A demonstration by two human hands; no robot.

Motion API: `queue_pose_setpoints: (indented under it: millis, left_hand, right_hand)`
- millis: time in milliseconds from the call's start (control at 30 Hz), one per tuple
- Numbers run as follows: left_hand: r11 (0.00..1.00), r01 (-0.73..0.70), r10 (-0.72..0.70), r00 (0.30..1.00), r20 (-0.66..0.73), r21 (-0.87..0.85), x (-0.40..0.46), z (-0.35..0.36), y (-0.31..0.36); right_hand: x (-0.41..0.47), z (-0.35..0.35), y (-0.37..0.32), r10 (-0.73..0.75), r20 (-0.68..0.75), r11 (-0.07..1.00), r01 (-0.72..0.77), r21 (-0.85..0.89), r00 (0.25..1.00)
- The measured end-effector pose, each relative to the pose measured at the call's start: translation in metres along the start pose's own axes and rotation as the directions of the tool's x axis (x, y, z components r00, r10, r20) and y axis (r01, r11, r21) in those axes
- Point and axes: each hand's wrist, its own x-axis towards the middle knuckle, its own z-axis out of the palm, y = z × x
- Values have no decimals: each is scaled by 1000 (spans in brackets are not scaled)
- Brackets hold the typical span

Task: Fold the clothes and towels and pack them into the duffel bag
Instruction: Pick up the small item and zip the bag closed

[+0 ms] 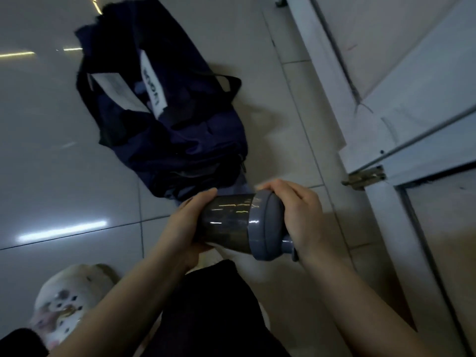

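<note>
Head view: risk first, the dark translucent plastic shaker bottle with grey screw lid could slip or leak if the lid stays loose. Left hand fingers curl round the bottle body; right hand fingers clasp the lid. Navy fabric duffel bag lies open on the tiled floor, just beyond the hands.
</note>
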Motion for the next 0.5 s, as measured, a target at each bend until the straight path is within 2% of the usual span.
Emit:
queue_pose_setpoints:
  millis: [133,233,267,333,400,433,467,500]
  left_hand:
    - [996,-17,14,999,-36,-87,-2,-22,0]
    - [987,-124,115,990,-85,-106,3,-35,6]
    - [977,-190,179,978,-109,-97,5,-39,9]
    - [957,-286,279,952,-126,-38,6,-42,16]
    - [940,-334,340,934,-105,73,9,-42,18]
    - [907,-378,401,910,-108,184,10,-41,17]
    - [801,-456,531,840,-111,388,14,-42,14]
    - [574,-526,713,698,-68,628,19,-46,12]
  right_hand:
    - [9,28,0,40,80,999,-38,-24,996]
    - [9,40,1,138,121,988,-128,-82,983]
    - [8,41,3,221,162,975,-213,-62,962]
    - [4,37,11,402,314,897,-439,54,860]
    - [1,31,20,431,430,818,-545,184,793]
    - [2,28,26,415,429,809,-541,229,802]
    - [4,25,32,400,399,814,-520,259,825]
    - [6,22,36,389,355,827,-492,271,850]
